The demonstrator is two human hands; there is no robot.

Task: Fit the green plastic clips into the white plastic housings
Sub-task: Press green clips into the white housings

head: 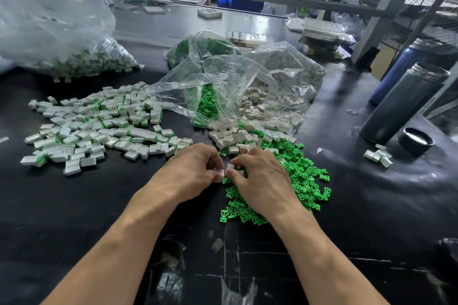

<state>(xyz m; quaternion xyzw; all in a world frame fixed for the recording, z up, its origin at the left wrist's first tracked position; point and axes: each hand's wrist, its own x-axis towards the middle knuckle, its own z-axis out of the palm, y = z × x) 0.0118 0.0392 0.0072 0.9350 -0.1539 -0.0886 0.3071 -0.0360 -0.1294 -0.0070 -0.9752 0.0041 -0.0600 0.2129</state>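
Two hands meet over a small white housing [230, 167] at the near edge of the loose green clips [301, 181].

The housing sits between the fingertips of both hands, just above the black table [99, 205]; whether a clip is already in it cannot be told. The left hand [192, 171] has its fingers curled and pinches a white piece at its thumb and forefinger. The right hand [257, 178] pinches the housing from the other side, fingers bent, its palm lying over the clip pile. Both forearms reach in from the bottom edge and converge, wrists low. Beyond the hands lie loose empty housings [235, 140], spilling from an open clear bag [247, 86]. To the left spreads a heap of fitted housings [99, 124]. A grey flask [401, 104] stands to the right.
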